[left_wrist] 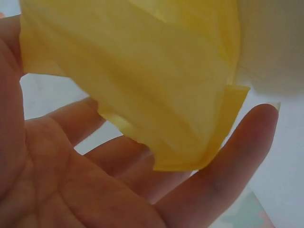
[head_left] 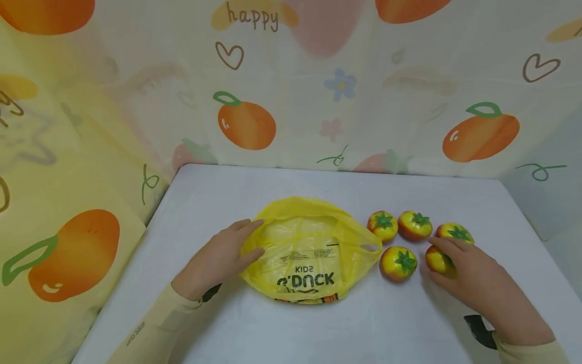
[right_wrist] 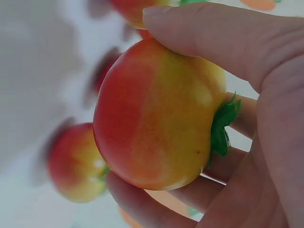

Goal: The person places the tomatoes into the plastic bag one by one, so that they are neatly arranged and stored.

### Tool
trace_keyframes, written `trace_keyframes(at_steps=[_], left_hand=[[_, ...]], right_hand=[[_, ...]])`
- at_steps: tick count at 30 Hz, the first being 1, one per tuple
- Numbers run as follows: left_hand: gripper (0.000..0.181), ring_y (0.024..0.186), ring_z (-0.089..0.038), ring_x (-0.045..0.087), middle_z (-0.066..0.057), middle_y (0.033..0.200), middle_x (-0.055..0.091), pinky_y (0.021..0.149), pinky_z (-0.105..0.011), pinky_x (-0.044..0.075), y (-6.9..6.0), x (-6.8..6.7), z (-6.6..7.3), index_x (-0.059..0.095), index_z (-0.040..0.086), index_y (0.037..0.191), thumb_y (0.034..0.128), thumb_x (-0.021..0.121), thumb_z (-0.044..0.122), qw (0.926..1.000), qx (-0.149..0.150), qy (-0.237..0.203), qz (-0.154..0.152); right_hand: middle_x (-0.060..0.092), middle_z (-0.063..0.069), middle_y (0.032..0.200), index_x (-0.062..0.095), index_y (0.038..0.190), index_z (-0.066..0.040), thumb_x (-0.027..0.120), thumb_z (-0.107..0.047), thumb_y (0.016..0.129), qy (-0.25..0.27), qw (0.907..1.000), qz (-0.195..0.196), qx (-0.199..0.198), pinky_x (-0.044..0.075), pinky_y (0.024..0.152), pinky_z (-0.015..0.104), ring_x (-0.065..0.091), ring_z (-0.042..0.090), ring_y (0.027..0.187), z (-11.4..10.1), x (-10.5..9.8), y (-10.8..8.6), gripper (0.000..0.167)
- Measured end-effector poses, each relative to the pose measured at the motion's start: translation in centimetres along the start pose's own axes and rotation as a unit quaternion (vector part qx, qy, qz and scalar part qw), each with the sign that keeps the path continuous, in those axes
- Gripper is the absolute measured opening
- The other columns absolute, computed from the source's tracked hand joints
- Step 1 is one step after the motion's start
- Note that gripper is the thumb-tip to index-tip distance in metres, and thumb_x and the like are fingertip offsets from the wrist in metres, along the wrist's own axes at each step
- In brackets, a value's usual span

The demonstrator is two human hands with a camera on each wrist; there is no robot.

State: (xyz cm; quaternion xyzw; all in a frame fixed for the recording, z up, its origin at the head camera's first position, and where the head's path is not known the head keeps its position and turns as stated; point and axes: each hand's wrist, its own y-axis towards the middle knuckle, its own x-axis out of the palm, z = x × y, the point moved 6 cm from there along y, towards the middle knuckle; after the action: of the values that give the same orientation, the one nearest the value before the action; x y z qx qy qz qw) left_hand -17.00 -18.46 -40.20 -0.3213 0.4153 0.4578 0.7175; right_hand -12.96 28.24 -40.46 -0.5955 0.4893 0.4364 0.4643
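A yellow plastic bag [head_left: 302, 253] with dark print lies on the table, its mouth spread wide. My left hand [head_left: 218, 258] is at the bag's left side, fingers extended. In the left wrist view, a fold of the bag [left_wrist: 142, 95] hangs between the thumb and the loosely spread fingers. My right hand [head_left: 477, 283] holds a red-and-yellow toy tomato [right_wrist: 156, 118] with green fabric leaves, the thumb on one side and curled fingers on the other. Several like tomatoes stand beside the bag, among them a front one [head_left: 398, 264] and a back one [head_left: 383, 226].
More toy tomatoes, one in the middle [head_left: 415, 226] and one behind the right hand [head_left: 454, 232], stand on the white table [head_left: 318, 333]. A fruit-printed cloth [head_left: 291, 76] hangs behind the table and along its left side.
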Motion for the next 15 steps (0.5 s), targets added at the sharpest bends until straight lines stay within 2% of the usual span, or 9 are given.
trace_keyframes(at_steps=[6, 15], left_hand=[[0.069, 0.144, -0.046, 0.058, -0.025, 0.162, 0.052, 0.117, -0.062, 0.050, -0.1, 0.0, 0.0, 0.048, 0.010, 0.163, 0.1038, 0.073, 0.036, 1.0000, -0.002, -0.007, 0.000], [0.071, 0.143, -0.043, 0.060, -0.023, 0.163, 0.052, 0.117, -0.058, 0.052, -0.1, -0.1, 0.4, 0.050, 0.007, 0.161, 0.1017, 0.076, 0.035, 1.0000, 0.001, -0.001, 0.001]], right_hand=[[0.060, 0.029, 0.146, 0.061, 0.149, -0.006, 0.091, -0.041, 0.086, 0.007, 0.9988, 0.034, -0.036, 0.055, 0.095, 0.076, 0.062, 0.053, 0.121, -2.8, -2.3, 0.2, 0.078], [0.065, 0.017, 0.145, 0.062, 0.151, -0.015, 0.089, -0.040, 0.089, 0.036, 0.9911, 0.059, -0.114, 0.057, 0.102, 0.068, 0.065, 0.043, 0.125, -9.6, -5.1, 2.0, 0.072]])
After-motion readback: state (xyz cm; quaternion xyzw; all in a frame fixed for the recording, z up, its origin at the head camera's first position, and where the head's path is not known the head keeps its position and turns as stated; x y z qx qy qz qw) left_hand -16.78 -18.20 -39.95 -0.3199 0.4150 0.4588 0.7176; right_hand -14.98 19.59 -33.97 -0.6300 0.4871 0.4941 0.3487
